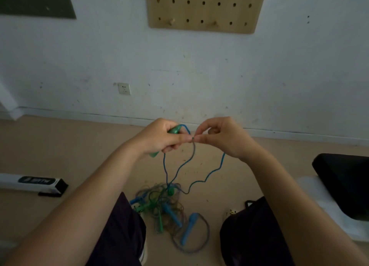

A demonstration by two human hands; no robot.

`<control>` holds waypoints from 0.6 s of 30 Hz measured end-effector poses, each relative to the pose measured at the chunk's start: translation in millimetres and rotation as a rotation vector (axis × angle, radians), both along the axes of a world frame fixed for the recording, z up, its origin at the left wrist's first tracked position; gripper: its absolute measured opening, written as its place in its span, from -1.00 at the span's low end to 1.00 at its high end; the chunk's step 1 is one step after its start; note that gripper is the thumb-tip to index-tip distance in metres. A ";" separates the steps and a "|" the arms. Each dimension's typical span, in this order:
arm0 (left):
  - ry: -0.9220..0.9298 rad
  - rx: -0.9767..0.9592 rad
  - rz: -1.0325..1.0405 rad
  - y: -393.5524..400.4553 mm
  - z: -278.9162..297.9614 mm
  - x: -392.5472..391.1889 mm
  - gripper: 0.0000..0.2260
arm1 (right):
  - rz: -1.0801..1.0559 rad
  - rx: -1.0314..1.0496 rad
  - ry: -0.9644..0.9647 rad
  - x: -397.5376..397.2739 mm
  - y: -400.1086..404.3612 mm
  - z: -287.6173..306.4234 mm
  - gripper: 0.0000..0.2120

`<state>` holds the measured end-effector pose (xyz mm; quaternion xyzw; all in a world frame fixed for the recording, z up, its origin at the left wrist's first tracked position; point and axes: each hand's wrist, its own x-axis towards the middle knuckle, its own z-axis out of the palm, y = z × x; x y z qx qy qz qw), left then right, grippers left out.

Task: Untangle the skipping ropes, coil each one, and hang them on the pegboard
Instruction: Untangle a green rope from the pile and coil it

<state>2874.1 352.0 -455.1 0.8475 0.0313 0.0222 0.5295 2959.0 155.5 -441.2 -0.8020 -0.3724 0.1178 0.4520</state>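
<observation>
My left hand (159,137) grips a green rope handle (174,130) and pinches the blue rope (207,175) against its fingertips. My right hand (221,135) pinches the same rope right beside the left fingertips. Strands of that rope hang down from both hands to a tangled heap of skipping ropes (165,203) on the floor between my knees, with blue handles (188,228) and green ones in it. The wooden pegboard (205,8) hangs on the wall above, with two pegs in its bottom row and nothing on them.
A white and black box (34,182) lies on the floor at the left. A black cushion on a white seat (343,183) stands at the right. A wall socket (124,89) sits low on the wall.
</observation>
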 end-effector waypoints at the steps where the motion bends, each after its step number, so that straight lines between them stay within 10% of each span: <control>1: 0.013 -0.014 0.014 4.6 -9.6 -2.4 -0.83 | -0.028 0.005 0.011 3.7 -2.3 -6.4 -0.89; 12: 0.128 -0.120 0.176 40.8 -72.3 -24.2 -0.84 | -0.050 0.434 0.631 29.2 -19.9 -88.9 -0.95; 18: -0.060 -0.147 0.087 16.6 -4.7 -1.6 -0.84 | 0.131 0.379 0.537 25.9 -1.8 -48.3 -0.48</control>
